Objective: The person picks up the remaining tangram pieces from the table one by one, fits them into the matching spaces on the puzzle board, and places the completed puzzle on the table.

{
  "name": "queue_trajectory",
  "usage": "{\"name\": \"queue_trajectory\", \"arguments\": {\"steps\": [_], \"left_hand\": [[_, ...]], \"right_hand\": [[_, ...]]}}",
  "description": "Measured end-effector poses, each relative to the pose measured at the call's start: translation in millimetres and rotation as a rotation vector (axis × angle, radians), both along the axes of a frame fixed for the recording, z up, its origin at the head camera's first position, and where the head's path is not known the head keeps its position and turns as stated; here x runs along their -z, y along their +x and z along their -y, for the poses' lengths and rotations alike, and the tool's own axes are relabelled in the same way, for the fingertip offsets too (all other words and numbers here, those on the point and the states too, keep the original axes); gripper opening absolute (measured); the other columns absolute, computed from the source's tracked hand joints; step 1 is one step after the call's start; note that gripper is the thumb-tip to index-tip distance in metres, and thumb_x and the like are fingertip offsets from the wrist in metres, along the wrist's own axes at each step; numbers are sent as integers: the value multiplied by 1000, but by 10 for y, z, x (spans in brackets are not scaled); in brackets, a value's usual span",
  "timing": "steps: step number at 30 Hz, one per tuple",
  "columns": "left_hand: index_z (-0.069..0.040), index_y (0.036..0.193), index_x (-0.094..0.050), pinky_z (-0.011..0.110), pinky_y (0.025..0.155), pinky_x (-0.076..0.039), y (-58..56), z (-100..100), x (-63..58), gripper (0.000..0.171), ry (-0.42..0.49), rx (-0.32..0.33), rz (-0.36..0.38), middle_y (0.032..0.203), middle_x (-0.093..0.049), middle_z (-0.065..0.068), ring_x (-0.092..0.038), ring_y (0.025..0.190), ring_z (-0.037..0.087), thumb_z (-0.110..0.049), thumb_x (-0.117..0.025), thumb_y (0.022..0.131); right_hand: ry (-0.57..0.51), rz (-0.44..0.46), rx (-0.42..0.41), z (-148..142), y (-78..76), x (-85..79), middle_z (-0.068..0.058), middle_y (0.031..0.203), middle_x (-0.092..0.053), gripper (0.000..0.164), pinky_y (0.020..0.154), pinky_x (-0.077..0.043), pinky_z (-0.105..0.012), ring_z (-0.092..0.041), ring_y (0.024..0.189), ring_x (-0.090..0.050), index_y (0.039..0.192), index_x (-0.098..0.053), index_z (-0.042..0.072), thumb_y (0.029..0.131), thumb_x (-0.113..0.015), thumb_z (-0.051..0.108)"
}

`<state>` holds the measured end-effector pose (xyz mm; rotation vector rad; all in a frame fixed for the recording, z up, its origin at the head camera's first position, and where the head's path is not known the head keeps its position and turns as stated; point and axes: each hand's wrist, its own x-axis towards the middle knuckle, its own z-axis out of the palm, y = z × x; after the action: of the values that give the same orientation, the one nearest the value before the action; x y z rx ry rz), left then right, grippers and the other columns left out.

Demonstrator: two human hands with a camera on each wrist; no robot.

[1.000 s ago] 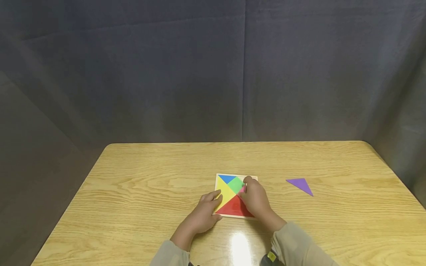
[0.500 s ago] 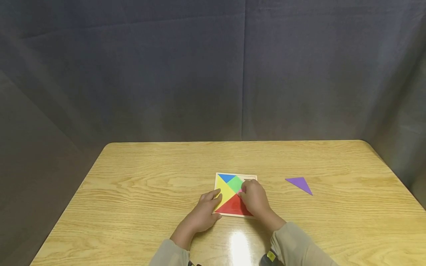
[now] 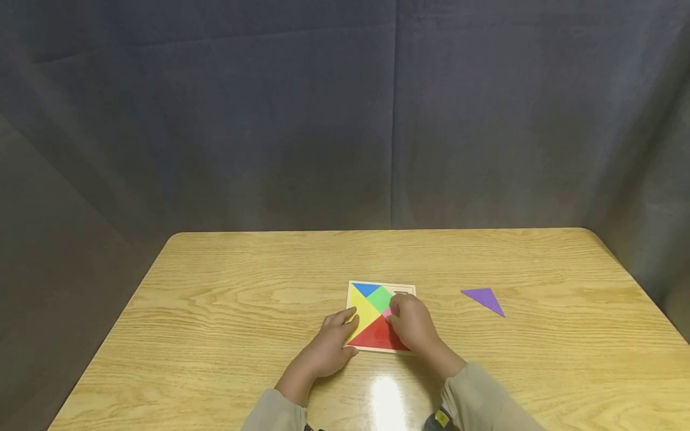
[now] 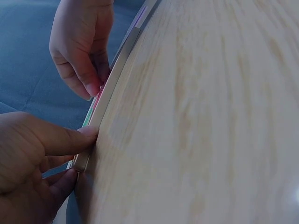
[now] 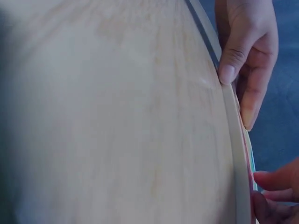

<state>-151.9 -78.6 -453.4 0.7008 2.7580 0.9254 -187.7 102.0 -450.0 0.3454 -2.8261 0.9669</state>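
A square wooden tangram tray (image 3: 372,349) lies on the table. My left hand (image 3: 331,347) grips its near left corner, thumb along the front edge and fingers over the yellow triangle (image 3: 363,306). In the left wrist view the left thumb (image 4: 70,140) is at the tray's side. My right hand (image 3: 414,323), fingers curled, pinches a small pink piece (image 3: 387,312) at the tray's right half, hiding most of it. Around it sit a green square (image 3: 380,299), a blue triangle (image 3: 366,289) and a red triangle (image 3: 379,335). Bare wood shows at the far right corner.
A purple triangle (image 3: 486,299) lies loose on the wooden table (image 3: 242,287), right of the tray. Dark grey cloth (image 3: 323,120) hangs behind and at both sides of the table. A bright light reflection shows near the front.
The right fingers have drawn slightly down toward the near side over the pink piece, uncovering more bare wood at the far right corner. The left hand keeps its place on the tray.
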Motion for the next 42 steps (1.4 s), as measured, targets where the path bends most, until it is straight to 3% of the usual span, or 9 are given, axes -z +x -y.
{"name": "queue_trajectory", "arguments": {"steps": [3, 6, 11, 16, 28, 42], "left_hand": [[5, 126, -40, 40, 96, -28, 1, 2, 5, 51, -1, 1, 1, 136, -27, 11, -22, 122, 29, -7, -58, 80], [5, 126, -39, 40, 96, -28, 1, 4, 4, 51, 0, 2, 2, 136, -27, 12, -22, 123, 29, -7, -58, 80], [6, 126, -40, 39, 96, -28, 0, 4, 0, 51, -5, 4, 0, 136, -27, 12, -22, 122, 29, -7, -58, 80], [5, 126, -39, 39, 96, -28, -2, -1, 5, 51, -5, 3, 1, 136, -27, 12, -21, 123, 29, -8, -58, 80], [5, 126, -40, 39, 96, -28, 4, -4, -6, 51, -16, -5, 6, 136, -27, 12, -22, 123, 28, -8, -58, 80], [5, 126, -39, 38, 96, -28, 8, -9, -15, 51, -11, -16, 20, 137, -27, 10, -22, 123, 27, -8, -58, 80]], "right_hand": [[-78, 30, -32, -32, 9, 10, -3, 64, -51, 11, 57, -41, -28, -15, 62, -46, 73, -58, 0, 67, -66, -5], [-198, 104, -49, -75, 16, 35, -4, 76, -59, 16, 65, -45, -29, -15, 69, -53, 85, -61, -1, 70, -63, -6], [-361, 193, -35, -154, 23, 67, -3, 80, -60, 18, 68, -45, -28, -15, 74, -55, 89, -60, 0, 73, -57, -8], [-412, 183, 10, -191, 28, 25, -5, 81, -59, 17, 72, -44, -31, -18, 76, -54, 88, -60, -1, 74, -55, -9], [-376, 123, 64, -330, 19, -4, -12, 90, -54, 14, 74, -43, -35, -23, 80, -52, 89, -58, -4, 75, -56, -4], [-346, 116, 65, -440, 18, 4, -9, 83, -53, 12, 73, -42, -35, -22, 79, -50, 87, -58, -3, 76, -57, -2]]}}
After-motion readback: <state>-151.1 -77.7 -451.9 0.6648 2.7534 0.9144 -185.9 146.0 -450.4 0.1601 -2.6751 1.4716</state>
